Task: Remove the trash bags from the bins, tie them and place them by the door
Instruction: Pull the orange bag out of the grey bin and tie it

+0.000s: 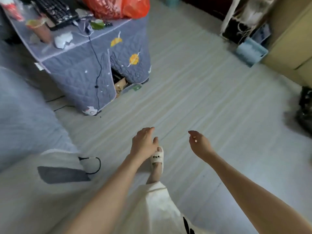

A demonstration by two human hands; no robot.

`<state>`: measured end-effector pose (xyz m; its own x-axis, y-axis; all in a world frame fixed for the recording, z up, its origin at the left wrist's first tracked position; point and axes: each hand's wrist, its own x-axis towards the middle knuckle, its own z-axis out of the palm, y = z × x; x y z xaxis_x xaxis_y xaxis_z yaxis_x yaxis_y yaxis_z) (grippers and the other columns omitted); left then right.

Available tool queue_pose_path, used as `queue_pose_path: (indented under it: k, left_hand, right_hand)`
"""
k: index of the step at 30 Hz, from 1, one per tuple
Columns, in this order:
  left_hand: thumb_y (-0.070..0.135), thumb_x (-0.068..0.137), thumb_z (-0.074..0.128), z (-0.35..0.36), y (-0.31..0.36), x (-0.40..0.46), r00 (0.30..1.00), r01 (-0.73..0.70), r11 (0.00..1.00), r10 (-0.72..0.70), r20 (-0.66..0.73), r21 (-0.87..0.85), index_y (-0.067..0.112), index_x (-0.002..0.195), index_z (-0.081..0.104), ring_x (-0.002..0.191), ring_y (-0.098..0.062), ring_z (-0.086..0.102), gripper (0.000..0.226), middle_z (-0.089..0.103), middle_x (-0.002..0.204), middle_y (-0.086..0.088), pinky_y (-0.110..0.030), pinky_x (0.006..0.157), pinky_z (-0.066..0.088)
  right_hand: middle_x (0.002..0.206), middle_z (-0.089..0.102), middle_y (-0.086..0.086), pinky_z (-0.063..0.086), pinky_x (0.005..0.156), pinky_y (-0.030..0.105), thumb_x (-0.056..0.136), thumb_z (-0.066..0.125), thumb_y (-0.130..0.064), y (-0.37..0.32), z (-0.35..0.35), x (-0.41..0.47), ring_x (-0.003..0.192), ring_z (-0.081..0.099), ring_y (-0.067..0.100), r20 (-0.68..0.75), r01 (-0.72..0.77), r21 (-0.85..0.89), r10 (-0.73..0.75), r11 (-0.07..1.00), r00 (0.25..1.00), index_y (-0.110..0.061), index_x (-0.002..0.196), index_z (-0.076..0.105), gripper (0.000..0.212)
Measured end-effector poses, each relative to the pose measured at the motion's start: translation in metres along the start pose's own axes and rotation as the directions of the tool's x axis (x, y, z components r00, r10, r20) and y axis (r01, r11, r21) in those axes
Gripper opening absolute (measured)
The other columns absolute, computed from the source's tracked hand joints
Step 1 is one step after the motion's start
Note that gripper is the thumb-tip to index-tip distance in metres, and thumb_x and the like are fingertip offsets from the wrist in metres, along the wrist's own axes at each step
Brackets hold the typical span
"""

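Both my hands hang over the pale striped floor and hold nothing. My left hand (144, 142) is low in the middle of the view, fingers loosely curled downward. My right hand (199, 143) is a little to its right, fingers also relaxed and bent. A black trash bag (305, 112) lies on the floor at the far right edge, partly cut off by the frame, well away from both hands. No bin is plainly visible.
A table under a grey-blue quilted cover (81, 68) stands at the upper left, with a keyboard (55, 10), a cup and an orange plastic bag (118, 7) on top. A light blue basket (251, 51) sits by shelving at the upper right. A bed edge (22, 115) fills the left.
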<state>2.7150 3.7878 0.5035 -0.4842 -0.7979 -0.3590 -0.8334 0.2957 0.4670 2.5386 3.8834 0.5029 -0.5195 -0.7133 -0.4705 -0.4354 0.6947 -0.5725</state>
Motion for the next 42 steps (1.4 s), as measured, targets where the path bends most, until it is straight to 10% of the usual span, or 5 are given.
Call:
queue_pose_path:
  k: [18, 28, 42]
  left_hand:
    - [0.026, 0.093, 0.043, -0.12, 0.273, 0.52, 0.898, -0.44, 0.886, 0.435, 0.071, 0.146, 0.014, 0.139, 0.038, 0.136, -0.024, 0.033, 0.048, 0.038, 0.147, -0.004, -0.037, 0.109, 0.029]
    - [0.024, 0.093, 0.046, -0.208, 0.394, 0.801, 0.945, -0.319, 0.939, 0.325, -0.03, 0.13, 0.011, 0.137, 0.041, 0.131, -0.027, 0.04, 0.046, 0.044, 0.142, -0.008, -0.038, 0.105, 0.034]
    - [0.025, 0.093, 0.046, -0.381, 0.372, 1.207, 0.974, -0.113, 0.993, 0.12, -0.193, 0.045, 0.014, 0.138, 0.041, 0.128, -0.028, 0.042, 0.046, 0.044, 0.141, -0.007, -0.039, 0.102, 0.035]
  right_hand:
    - [0.147, 0.038, 0.008, 0.026, 0.113, 0.038, 0.097, 0.036, -0.024, -0.089, -0.294, 0.415, 0.137, 0.031, 0.027, -0.324, -0.069, -0.182, 0.006, 0.981, 0.946, -0.016, 0.142, 0.035, 0.046]
    - [0.141, 0.045, 0.009, 0.032, 0.109, 0.036, 0.096, 0.036, -0.022, -0.163, -0.448, 0.72, 0.131, 0.04, 0.03, -0.212, -0.021, -0.148, -0.011, 0.989, 0.977, -0.016, 0.136, 0.044, 0.041]
    - [0.133, 0.051, 0.013, 0.037, 0.106, 0.039, 0.095, 0.038, -0.021, -0.401, -0.518, 1.14, 0.125, 0.047, 0.029, -0.054, 0.174, -0.212, -0.189, 0.962, 0.98, -0.015, 0.134, 0.045, 0.04]
